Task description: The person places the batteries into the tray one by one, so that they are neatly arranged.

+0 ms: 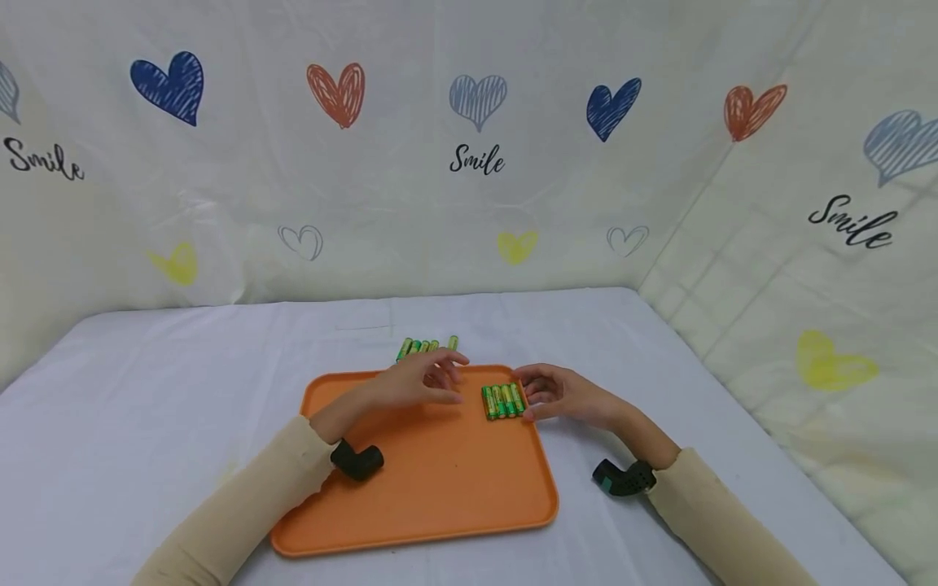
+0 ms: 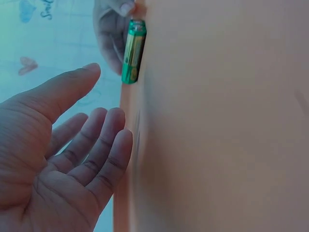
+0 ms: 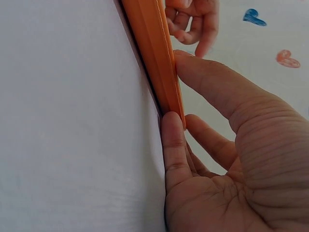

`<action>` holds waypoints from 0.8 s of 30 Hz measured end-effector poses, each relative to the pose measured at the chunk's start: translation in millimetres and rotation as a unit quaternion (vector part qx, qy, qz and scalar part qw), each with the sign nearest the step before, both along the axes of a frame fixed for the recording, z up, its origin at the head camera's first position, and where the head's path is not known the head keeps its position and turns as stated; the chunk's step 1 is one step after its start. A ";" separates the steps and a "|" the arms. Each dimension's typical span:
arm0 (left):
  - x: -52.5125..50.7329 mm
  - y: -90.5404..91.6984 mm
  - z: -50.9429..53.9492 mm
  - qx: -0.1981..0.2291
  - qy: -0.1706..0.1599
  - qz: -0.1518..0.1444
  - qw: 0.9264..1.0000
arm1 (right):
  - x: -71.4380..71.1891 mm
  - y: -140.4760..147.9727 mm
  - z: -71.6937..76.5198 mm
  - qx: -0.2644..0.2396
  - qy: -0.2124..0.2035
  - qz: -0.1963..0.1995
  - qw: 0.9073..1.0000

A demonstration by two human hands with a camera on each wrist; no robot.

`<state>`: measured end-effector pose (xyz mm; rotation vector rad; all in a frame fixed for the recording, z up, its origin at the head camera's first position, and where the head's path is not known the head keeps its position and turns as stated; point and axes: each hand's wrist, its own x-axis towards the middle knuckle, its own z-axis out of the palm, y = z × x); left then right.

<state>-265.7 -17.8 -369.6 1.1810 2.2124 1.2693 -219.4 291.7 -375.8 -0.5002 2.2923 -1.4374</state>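
Note:
An orange tray (image 1: 432, 488) lies on the white-covered table. Near its right rim stands a close row of green and gold batteries (image 1: 503, 401), several side by side. My left hand (image 1: 418, 381) hovers over the tray's back part with fingers loosely bent and nothing in them; the left wrist view shows its palm bare. At the tray's right edge, my right hand (image 1: 560, 395) lies beside the batteries, thumb and fingers loosely bent. In the right wrist view its thumb and a finger touch or nearly touch the tray rim (image 3: 157, 53).
Behind the tray's back rim lie more batteries (image 1: 415, 347), partly hidden by the left hand, with a single battery (image 1: 453, 343) a little apart on their right. A white curtain (image 1: 410, 195) printed with hearts hangs behind the table (image 1: 183, 391).

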 end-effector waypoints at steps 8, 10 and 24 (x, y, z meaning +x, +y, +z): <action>-8.8 -15.9 -0.3 0.011 0.007 0.034 0.999 | 0.0 0.1 1.8 -0.002 -0.004 -0.001 1.000; -11.6 -18.6 -1.4 0.013 0.005 0.042 0.999 | 0.1 0.0 2.0 -0.003 -0.004 0.000 1.000; -29.2 -39.6 -2.5 0.025 0.020 0.091 0.995 | 0.2 -0.4 0.6 -0.008 -0.004 -0.002 1.000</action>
